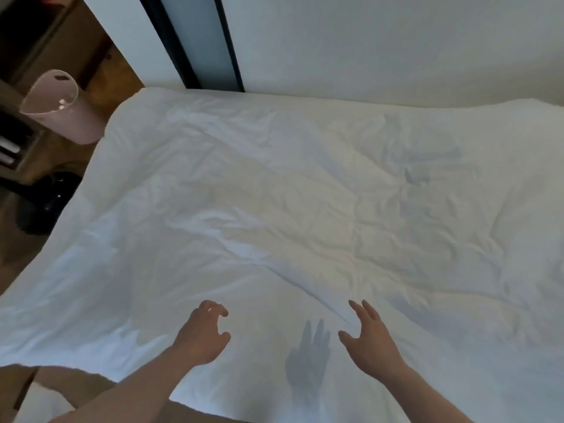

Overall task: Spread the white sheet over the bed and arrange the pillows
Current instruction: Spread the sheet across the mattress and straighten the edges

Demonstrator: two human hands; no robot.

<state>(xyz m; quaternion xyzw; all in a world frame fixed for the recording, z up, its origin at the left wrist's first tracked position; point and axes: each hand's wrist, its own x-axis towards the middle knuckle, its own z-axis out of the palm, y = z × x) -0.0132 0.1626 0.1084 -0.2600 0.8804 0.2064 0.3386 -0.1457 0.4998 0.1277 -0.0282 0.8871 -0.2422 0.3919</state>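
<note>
A wrinkled white sheet (305, 209) lies spread across the bed, its near edge hanging off the side. Both hands hover just above it, holding nothing: the left hand (203, 334) loosely curled, the right hand (370, 340) with fingers extended.

a home bedroom: bed (305, 193) against a wall (396, 41), wood floor (119, 74), pink bin (61, 108).
</note>
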